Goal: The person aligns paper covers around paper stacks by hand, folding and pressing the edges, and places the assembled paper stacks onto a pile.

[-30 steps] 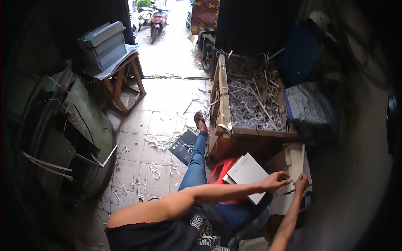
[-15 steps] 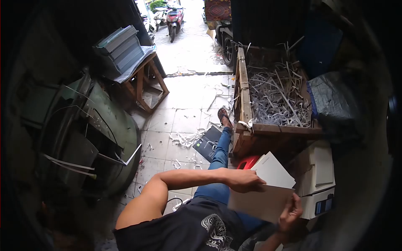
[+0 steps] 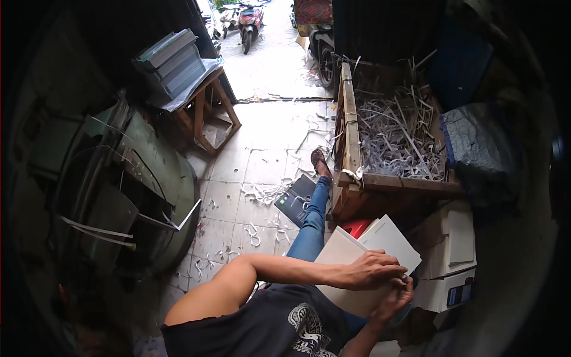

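Off-white paper [image 3: 339, 250], low in the frame's centre, is grasped near its right edge by the left hand [image 3: 376, 271] and right hand [image 3: 395, 299].

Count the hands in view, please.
2: the left hand across the pale paper, and the right hand just below it, near the paper's right edge. No others show.

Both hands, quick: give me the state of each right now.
Left hand: fingers bent, lying over the paper; grip cannot be told.
Right hand: fingers curled near the paper's edge, close to the left's fingertips; anything pinched is hidden.
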Demonstrator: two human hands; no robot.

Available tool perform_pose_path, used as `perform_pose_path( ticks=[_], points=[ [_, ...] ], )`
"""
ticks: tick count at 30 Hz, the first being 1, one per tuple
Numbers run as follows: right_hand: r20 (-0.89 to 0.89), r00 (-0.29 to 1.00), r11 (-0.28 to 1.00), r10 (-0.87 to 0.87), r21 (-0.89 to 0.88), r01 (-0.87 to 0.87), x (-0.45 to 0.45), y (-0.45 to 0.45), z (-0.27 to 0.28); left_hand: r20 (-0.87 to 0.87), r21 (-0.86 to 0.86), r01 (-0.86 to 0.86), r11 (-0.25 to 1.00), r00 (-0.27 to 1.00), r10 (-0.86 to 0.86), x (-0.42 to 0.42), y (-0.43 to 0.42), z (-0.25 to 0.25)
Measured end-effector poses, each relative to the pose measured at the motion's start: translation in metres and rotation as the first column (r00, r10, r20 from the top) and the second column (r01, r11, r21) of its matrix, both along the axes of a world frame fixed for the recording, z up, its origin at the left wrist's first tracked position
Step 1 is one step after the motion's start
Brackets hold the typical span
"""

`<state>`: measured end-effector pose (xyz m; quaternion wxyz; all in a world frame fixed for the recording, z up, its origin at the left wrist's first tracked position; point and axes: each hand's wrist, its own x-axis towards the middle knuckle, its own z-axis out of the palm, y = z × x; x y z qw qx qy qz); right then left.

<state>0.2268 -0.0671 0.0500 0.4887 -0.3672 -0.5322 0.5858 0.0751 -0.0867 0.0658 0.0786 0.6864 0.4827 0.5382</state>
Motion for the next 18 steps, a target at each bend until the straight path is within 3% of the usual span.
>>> perform_pose_path(
  ticks=[3,4,5,6,7,8,10,11,13,14,15,17,18],
  points=[
    [0.016,0.992,0.986,-0.125,-0.110,0.126,-0.007,0.001,0.016,0.005,-0.084,0.119,0.989,0.993,-0.119,-0.010,0.015,0.000],
    [-0.089,0.995,0.991,-0.047,-0.126,0.036,-0.004,0.010,0.019,-0.001,-0.114,0.160,0.980,0.987,-0.162,-0.015,0.028,0.001],
    [0.047,0.991,0.991,-0.127,-0.033,0.129,0.002,0.018,0.018,0.113,0.076,0.224,0.972,0.966,-0.232,-0.023,0.046,0.007],
    [0.187,0.956,0.973,-0.228,0.071,0.218,0.016,0.024,0.016,-0.089,0.245,0.101,0.964,0.993,-0.082,-0.042,0.097,-0.034],
    [0.330,0.879,0.937,-0.344,0.186,0.297,0.037,0.028,0.018,-0.305,0.276,-0.004,0.961,0.948,0.091,-0.075,0.100,0.016],
    [0.302,0.900,0.949,-0.314,0.126,0.289,0.069,0.031,0.027,-0.343,0.374,0.053,0.926,0.936,0.085,-0.111,0.144,0.010],
    [0.178,0.937,0.953,-0.300,0.093,0.287,0.123,0.024,0.053,-0.267,0.371,-0.331,0.867,0.857,0.441,-0.181,0.205,0.022],
    [0.078,0.953,0.952,-0.293,0.120,0.283,0.139,0.019,0.062,-0.220,0.288,-0.565,0.773,0.747,0.628,-0.211,0.230,0.024],
    [-0.131,0.942,0.907,-0.308,0.258,0.332,0.156,0.019,0.062,-0.178,0.119,-0.797,0.592,0.570,0.802,-0.246,0.266,0.020],
    [-0.308,0.896,0.905,-0.321,0.180,0.386,0.171,0.017,0.050,-0.157,0.053,-0.730,0.681,0.667,0.728,-0.232,0.260,0.026],
    [-0.505,0.858,0.950,-0.091,0.216,0.227,0.176,0.014,0.053,-0.126,-0.001,-0.655,0.756,0.750,0.650,-0.217,0.251,0.033],
    [-0.462,0.886,0.919,-0.030,0.335,0.206,0.179,0.020,0.035,-0.056,-0.094,-0.484,0.870,0.875,0.480,-0.182,0.220,0.040],
    [-0.238,0.907,0.869,-0.349,0.280,0.408,0.178,0.024,0.016,-0.019,-0.132,-0.389,0.912,0.921,0.390,-0.164,0.201,0.037]
  ],
)
